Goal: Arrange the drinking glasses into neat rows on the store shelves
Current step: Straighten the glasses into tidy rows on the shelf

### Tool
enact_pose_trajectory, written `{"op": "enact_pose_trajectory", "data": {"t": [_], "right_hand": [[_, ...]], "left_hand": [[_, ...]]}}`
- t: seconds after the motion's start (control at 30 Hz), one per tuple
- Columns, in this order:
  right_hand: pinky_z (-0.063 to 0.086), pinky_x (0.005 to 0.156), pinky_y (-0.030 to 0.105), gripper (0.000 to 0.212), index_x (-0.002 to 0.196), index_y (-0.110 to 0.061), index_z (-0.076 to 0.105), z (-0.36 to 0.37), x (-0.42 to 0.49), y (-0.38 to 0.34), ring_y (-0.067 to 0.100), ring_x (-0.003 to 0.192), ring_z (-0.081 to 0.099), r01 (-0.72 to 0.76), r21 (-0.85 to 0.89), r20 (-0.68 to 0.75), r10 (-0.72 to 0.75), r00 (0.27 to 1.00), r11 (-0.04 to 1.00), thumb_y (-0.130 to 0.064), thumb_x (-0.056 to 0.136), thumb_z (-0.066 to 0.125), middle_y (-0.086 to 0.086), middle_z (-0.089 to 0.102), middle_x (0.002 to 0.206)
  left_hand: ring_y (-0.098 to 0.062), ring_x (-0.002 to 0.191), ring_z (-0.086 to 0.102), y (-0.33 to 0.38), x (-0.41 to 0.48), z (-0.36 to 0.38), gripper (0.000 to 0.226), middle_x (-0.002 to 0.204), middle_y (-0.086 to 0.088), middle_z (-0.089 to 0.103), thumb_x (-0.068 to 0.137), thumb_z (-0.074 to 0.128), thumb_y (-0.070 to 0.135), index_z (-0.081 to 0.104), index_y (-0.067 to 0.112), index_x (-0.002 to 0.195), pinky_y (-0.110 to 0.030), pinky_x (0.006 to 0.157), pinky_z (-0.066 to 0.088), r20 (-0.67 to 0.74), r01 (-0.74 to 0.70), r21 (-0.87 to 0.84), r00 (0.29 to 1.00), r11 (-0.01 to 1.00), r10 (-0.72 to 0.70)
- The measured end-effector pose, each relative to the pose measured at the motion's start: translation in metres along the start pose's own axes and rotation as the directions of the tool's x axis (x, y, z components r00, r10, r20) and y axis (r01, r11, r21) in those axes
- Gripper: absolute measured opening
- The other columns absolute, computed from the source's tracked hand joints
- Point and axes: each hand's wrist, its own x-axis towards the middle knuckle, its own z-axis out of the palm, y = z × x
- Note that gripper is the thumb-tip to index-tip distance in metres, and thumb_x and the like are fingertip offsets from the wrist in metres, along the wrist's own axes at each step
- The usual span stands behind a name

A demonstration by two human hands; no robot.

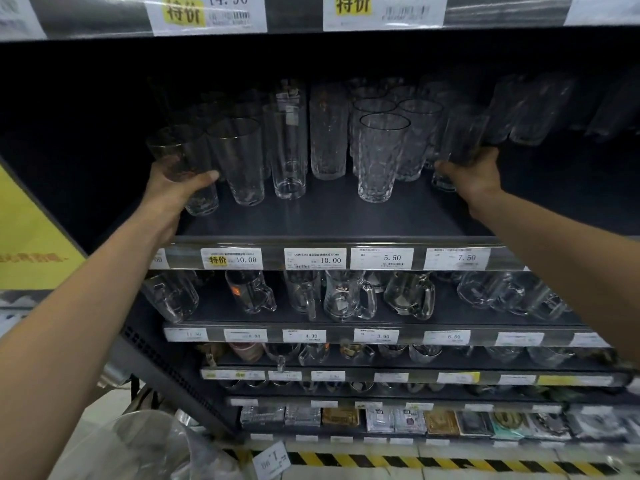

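Observation:
Clear drinking glasses stand on the dark upper shelf (329,223). My left hand (173,188) grips a plain tumbler (183,157) at the shelf's left end, tilted a little to the left. My right hand (474,174) grips another clear glass (460,140) at the right of the group. Between them stand a plain tapered glass (239,161), a tall straight glass (287,150), a textured tall glass (327,133) and a dimpled glass (381,157) heading a row of like ones. More glasses sit dim at the back right.
An upper shelf edge with price tags (207,12) hangs overhead. Below, a shelf of glass mugs (349,296) and lower shelves of cups and boxed sets. Price labels (315,258) line each edge. A yellow sign (31,233) stands left; hazard tape (415,462) marks the floor.

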Motion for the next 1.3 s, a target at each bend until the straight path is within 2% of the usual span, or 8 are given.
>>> {"op": "enact_pose_trajectory", "data": {"t": [0.2,0.5,0.6,0.77,0.87,1.0,1.17,1.3], "right_hand": [[0.045,0.101,0.033,0.07,0.133,-0.008,0.037,0.008,0.007,0.0,0.024,0.12,0.055,0.011,0.001,-0.003,-0.011,1.0,1.0,-0.03,0.082,0.079,0.009,0.055,0.135],[0.044,0.093,0.027,0.073,0.134,-0.012,0.041,0.016,0.01,0.003,0.019,0.114,0.057,0.044,-0.002,-0.018,-0.044,0.999,0.999,-0.04,0.079,0.079,0.003,0.059,0.131],[0.045,0.096,0.028,0.072,0.135,-0.012,0.043,0.017,0.009,0.002,0.018,0.114,0.057,0.048,-0.007,-0.017,-0.048,0.999,0.999,-0.04,0.079,0.079,0.002,0.059,0.131],[0.046,0.098,0.031,0.073,0.134,-0.012,0.044,0.017,0.007,0.0,0.021,0.118,0.058,0.047,-0.025,-0.026,-0.048,0.999,0.999,-0.043,0.078,0.079,0.003,0.06,0.131],[0.046,0.097,0.031,0.073,0.133,-0.01,0.045,0.018,0.007,0.0,0.022,0.118,0.058,0.05,-0.037,-0.028,-0.051,0.998,0.998,-0.043,0.078,0.079,0.004,0.059,0.131],[0.044,0.093,0.027,0.072,0.134,-0.008,0.044,0.018,0.004,-0.001,0.024,0.121,0.057,0.051,-0.054,-0.034,-0.053,0.998,0.997,-0.042,0.08,0.078,0.006,0.058,0.133],[0.039,0.091,0.023,0.071,0.136,-0.009,0.043,0.018,0.001,-0.003,0.025,0.124,0.055,0.054,-0.085,-0.042,-0.058,0.997,0.995,-0.041,0.082,0.076,0.007,0.058,0.136],[0.042,0.094,0.026,0.072,0.137,-0.009,0.043,0.018,0.001,-0.003,0.025,0.124,0.055,0.058,-0.093,-0.035,-0.061,0.998,0.994,-0.042,0.082,0.076,0.008,0.057,0.137]], "left_hand": [[-0.022,0.114,0.066,-0.005,0.01,-0.002,0.038,0.122,-0.007,0.07,0.08,0.08,0.011,0.068,0.016,0.116,-0.045,0.106,0.048,0.028,-0.029,-0.04,0.999,0.999,0.03],[-0.026,0.117,0.064,-0.018,0.028,-0.004,0.05,0.127,-0.014,0.066,0.082,0.076,0.007,0.06,0.004,0.13,-0.041,0.105,0.049,0.054,-0.052,-0.084,0.997,0.995,0.056],[-0.022,0.115,0.065,-0.02,0.031,-0.005,0.052,0.124,-0.01,0.068,0.082,0.076,0.005,0.059,0.004,0.131,-0.037,0.103,0.05,0.046,-0.05,-0.09,0.997,0.995,0.054],[-0.014,0.107,0.068,-0.019,0.032,-0.003,0.042,0.113,0.003,0.072,0.083,0.073,0.001,0.064,0.008,0.124,-0.03,0.099,0.052,0.059,-0.064,-0.088,0.996,0.994,0.069],[-0.011,0.105,0.068,-0.018,0.032,-0.002,0.031,0.109,0.006,0.074,0.083,0.074,0.002,0.072,0.022,0.107,-0.029,0.099,0.052,0.053,-0.062,-0.101,0.996,0.993,0.067],[-0.006,0.102,0.069,-0.015,0.027,0.002,0.035,0.104,0.012,0.075,0.085,0.072,0.001,0.077,0.034,0.094,-0.025,0.096,0.052,0.064,-0.074,-0.099,0.995,0.992,0.081],[-0.01,0.108,0.067,-0.018,0.03,-0.001,0.027,0.111,0.008,0.074,0.085,0.074,0.01,0.07,0.023,0.108,-0.026,0.098,0.051,0.066,-0.082,-0.104,0.994,0.991,0.09],[-0.015,0.114,0.065,-0.022,0.032,-0.003,0.041,0.122,-0.001,0.07,0.086,0.075,0.014,0.064,0.011,0.125,-0.026,0.098,0.051,0.085,-0.096,-0.091,0.991,0.991,0.104]]}}
